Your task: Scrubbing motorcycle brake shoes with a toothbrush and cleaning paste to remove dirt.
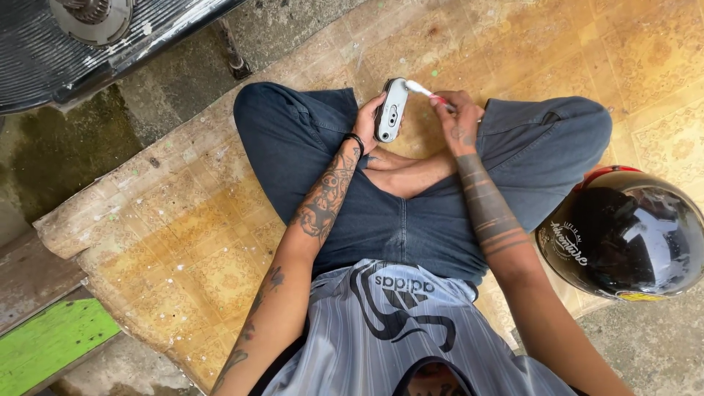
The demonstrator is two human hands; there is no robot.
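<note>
you'll find two labels, both on the black helmet (623,235) at the mat's right edge: a white lettered decal (569,243) on its left side, and a small yellow sticker (639,296) along its lower rim.

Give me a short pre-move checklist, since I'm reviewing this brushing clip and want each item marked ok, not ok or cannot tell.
1. Left hand grips the small silver device: ok.
2. Right hand holds the toothbrush: ok.
3. Brush head touches the device's top edge: ok.
4. Device held above the lap, off the worn mat: ok.
5. Black helmet lies apart from both arms: ok.
6. Device surface clean: cannot tell.
</note>
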